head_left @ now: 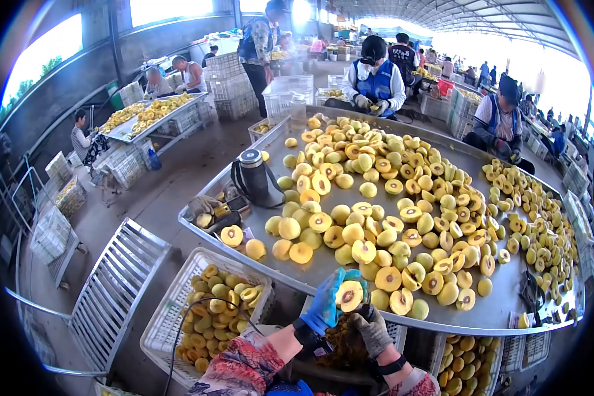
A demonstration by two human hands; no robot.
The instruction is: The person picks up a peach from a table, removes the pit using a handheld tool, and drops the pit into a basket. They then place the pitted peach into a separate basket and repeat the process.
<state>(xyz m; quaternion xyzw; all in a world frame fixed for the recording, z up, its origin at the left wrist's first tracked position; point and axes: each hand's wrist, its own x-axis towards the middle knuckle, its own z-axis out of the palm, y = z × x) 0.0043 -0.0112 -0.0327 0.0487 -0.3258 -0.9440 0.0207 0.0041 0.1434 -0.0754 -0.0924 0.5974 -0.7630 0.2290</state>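
My left hand, in a blue glove, is closed around a halved yellow peach whose cut face and brown pit point up towards me. Just to its right, my right hand in a grey glove has its fingers curled close to the fruit. A small dark thing shows at its fingertips, but its kind cannot be made out. Both hands are over the front edge of a metal table heaped with peach halves. Below them, a bin of dark scraps is partly hidden by my hands.
A white crate of peach halves stands at my left, another crate of peaches at my right. A dark flask stands on the table's left corner. A metal chair is farther left. A co-worker in a blue vest sits across the table.
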